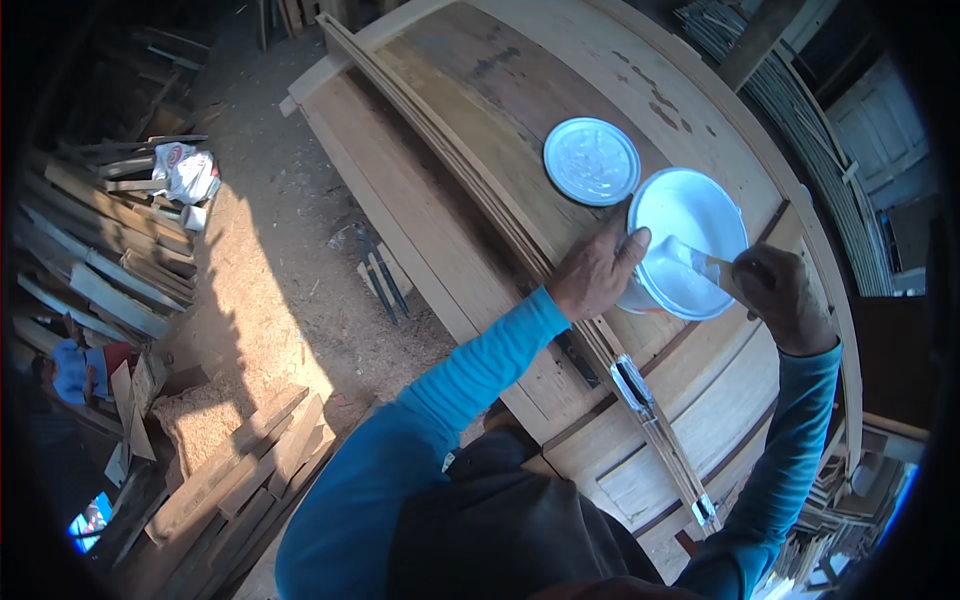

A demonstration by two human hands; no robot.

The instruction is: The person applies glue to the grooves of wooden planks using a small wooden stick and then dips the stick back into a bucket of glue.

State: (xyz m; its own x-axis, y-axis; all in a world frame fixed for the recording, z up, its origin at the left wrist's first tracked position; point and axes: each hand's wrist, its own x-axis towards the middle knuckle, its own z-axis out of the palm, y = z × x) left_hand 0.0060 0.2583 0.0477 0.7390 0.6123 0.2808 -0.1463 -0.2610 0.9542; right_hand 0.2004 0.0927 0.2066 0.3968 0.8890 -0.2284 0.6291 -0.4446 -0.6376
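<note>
A white bucket [715,195] of thick white stuff, like paint or glue, stands on a large wooden door panel [560,75]. My left hand [598,272] is closed on the bucket's near left rim, thumb over the edge. In my right hand [785,298] is a paintbrush [708,266], pinched by its yellowish handle. Its white-coated bristles are inside the bucket, by the near inner wall. Just beyond the bucket lies its round lid [592,160], smeared with white.
Long wooden strips [470,175] with metal fittings [632,383] run along the panel, left of the bucket. Black-handled pliers or cutters [382,275] lie lower down on the left. Timber offcuts [245,455] and stacked boards [100,235] lie left on the sawdust-covered floor [270,300].
</note>
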